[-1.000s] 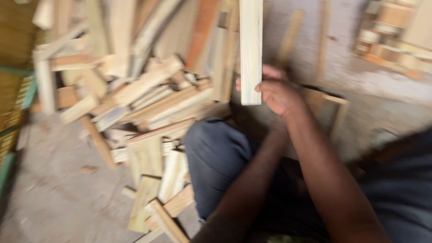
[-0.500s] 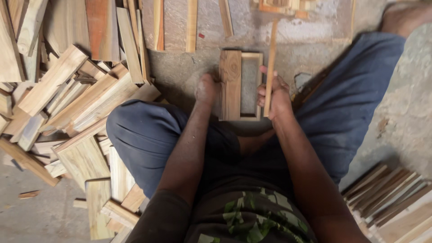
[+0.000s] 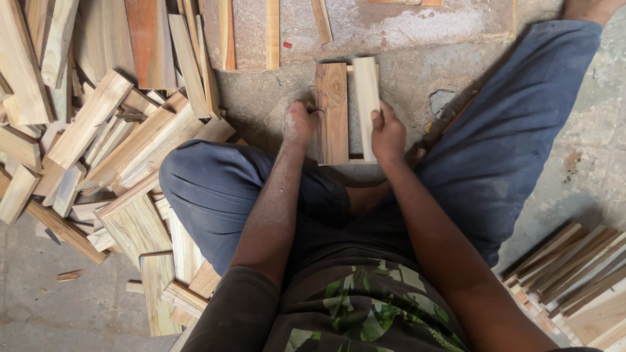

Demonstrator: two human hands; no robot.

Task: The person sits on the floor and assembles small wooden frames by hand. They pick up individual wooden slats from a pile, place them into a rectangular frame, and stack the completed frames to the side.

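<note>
Between the knees, on the floor (image 3: 417, 72): left hand (image 3: 298, 122) closed, steadying the darker slat (image 3: 332, 111); right hand (image 3: 388, 133) pinching the pale slat (image 3: 366, 98), aligning it alongside.

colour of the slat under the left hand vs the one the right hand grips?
Head view: left hand slat is reddish-brown, grained; right hand slat is pale cream.

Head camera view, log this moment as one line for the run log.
left hand on brown flat wooden slat | right hand holds pale flat wooden slat | loose wooden offcut pile at person's left
</note>
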